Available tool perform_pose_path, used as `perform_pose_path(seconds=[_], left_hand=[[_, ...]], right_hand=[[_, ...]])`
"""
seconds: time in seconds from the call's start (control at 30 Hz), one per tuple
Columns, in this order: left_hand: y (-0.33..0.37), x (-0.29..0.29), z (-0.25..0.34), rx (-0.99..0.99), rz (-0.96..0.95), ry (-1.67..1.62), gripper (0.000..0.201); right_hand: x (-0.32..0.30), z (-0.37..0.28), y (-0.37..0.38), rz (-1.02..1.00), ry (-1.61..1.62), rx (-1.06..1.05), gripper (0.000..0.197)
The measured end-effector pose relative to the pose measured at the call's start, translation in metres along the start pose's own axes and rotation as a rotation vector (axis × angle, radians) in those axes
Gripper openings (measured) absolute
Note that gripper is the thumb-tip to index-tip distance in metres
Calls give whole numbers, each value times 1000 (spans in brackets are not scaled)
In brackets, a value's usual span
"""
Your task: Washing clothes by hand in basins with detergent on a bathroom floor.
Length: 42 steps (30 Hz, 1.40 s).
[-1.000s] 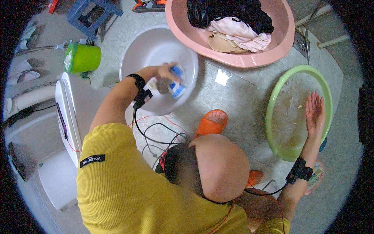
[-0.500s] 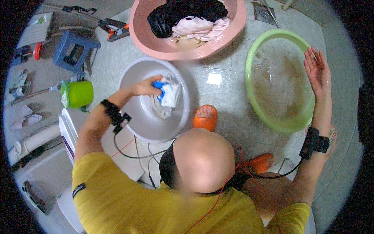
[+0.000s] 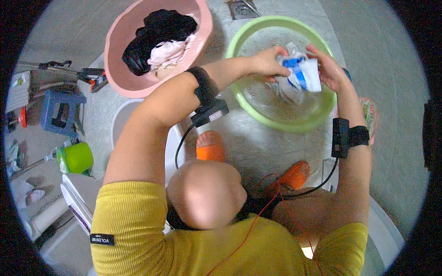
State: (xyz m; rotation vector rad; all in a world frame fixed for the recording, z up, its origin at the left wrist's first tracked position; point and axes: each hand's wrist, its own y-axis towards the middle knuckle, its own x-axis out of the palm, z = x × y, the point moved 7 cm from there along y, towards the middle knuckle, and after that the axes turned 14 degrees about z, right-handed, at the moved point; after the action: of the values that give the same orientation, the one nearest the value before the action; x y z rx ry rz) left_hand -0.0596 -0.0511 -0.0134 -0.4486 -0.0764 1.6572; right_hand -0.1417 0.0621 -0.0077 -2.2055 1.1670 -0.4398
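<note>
Head view: orange slipper point(image 3: 210, 153) nearest, and beyond it the left hand point(image 3: 270, 63) has its fingers clenched on a crumpled white-and-blue cloth point(image 3: 309, 76) above the green basin point(image 3: 294, 126), toward its right edge! Right hand point(image 3: 328, 71) alongside, fingers spread, contact unclear; farther off, black garments point(image 3: 161, 33) in the pink tub point(image 3: 114, 57).

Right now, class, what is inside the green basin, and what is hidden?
Greyish water shows inside the green basin. A white, grey and blue bundle in the left grip covers part of the view; whatever lies beneath the bundle cannot be seen.
</note>
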Motion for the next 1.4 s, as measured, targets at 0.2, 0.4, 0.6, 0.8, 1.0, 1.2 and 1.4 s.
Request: perform_pose_path(seconds=[0.2,0.4,0.6,0.8,1.0,1.2,1.4], left_hand=[[-39,-13,-25,424,-194,500,35],[-167,-67,-109,-39,-421,793,39],[-234,-60,-142,8,-790,1296,44],[-231,-79,-159,-73,-787,1307,39],[-252,-138,-196,-242,-886,1406,40],[-207,-127,-152,-184,-505,779,31],[-86,-52,-19,379,-138,475,15]], right_hand=[[-43,45,-1,153,-776,-59,78],[-5,89,14,167,-1142,-261,109],[31,124,21,169,-1439,-239,97],[26,159,37,292,-1748,-360,84],[37,136,44,165,-1240,-272,59],[44,144,46,-159,-444,51,52],[6,107,36,-58,-549,30,41]])
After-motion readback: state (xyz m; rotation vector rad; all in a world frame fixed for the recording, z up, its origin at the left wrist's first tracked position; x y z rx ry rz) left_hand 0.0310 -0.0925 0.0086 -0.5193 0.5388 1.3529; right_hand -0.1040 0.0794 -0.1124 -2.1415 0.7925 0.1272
